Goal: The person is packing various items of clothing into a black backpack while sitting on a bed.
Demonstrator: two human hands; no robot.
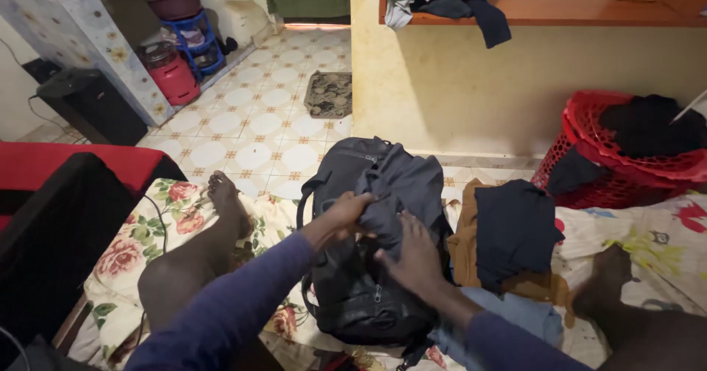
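On the floral bedsheet (pixel 184 209), near its front edge, the left hand (pixel 346 212) closes on a dark grey folded cloth garment (pixel 401 187) atop the black fabric backpack (pixel 353 282). The right hand (pixel 412 257) presses flat, fingers spread. The garment may bunch and snag the zip.

A black backpack (pixel 353 282) with a dark grey garment (pixel 401 187) lies on a cream bedsheet (pixel 169 216) patterned with pink roses and green leaves. Beside it are a navy folded cloth (pixel 515 227) over a mustard-brown one (pixel 462 249), and a red laundry basket (pixel 611 165); the floor tiles (pixel 250 120) are cream with brown motifs
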